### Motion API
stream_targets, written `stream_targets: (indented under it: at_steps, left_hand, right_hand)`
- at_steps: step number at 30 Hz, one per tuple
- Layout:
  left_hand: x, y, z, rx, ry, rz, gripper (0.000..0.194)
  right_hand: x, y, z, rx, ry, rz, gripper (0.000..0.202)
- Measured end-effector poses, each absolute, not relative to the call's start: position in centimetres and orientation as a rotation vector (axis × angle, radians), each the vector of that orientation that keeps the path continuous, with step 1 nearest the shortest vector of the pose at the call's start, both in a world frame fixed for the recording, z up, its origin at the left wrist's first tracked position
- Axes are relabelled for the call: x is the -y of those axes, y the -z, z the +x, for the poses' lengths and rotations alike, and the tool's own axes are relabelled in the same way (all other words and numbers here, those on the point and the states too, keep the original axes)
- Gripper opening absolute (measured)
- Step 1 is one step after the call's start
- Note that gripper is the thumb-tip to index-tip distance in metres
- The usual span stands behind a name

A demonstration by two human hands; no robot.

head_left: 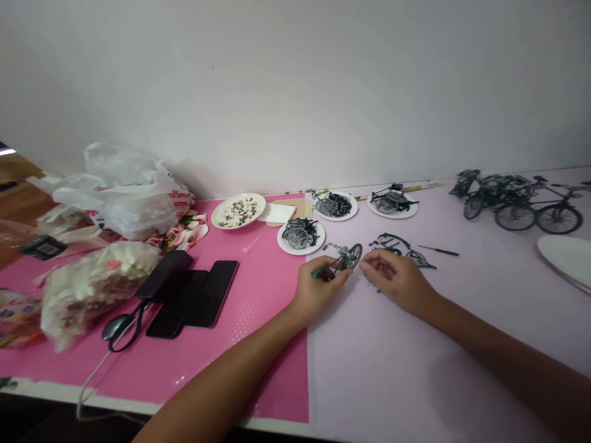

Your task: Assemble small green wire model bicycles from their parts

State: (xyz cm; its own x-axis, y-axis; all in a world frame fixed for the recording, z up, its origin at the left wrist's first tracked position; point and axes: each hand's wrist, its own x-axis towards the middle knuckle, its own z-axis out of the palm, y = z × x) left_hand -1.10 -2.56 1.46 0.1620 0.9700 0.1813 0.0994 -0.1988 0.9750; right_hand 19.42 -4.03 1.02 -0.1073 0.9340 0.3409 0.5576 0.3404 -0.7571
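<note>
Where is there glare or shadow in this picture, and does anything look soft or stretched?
Head view: white glare specks on the pink sheet; head view: a soft shadow low on the lilac sheet; head view: fine parts of the model in the left hand look soft; head view: the plate at the right edge seems stretched, perhaps by a wide lens.

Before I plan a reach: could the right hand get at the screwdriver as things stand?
Probably yes. The screwdriver lies uncovered just beyond the right hand; the green bike parts sit beside it, not over it. Whether the fingers hold something is unclear.
</note>
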Motion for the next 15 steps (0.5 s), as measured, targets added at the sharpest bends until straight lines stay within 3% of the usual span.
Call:
stream_targets:
  at_steps: [15]
  left_hand:
    - [2.47, -1.23, -1.15, -1.062, -1.16, 1.543, 0.022]
  right_hand:
    - [3.82, -0.83, 19.45, 1.753, -0.603, -1.341, 0.028]
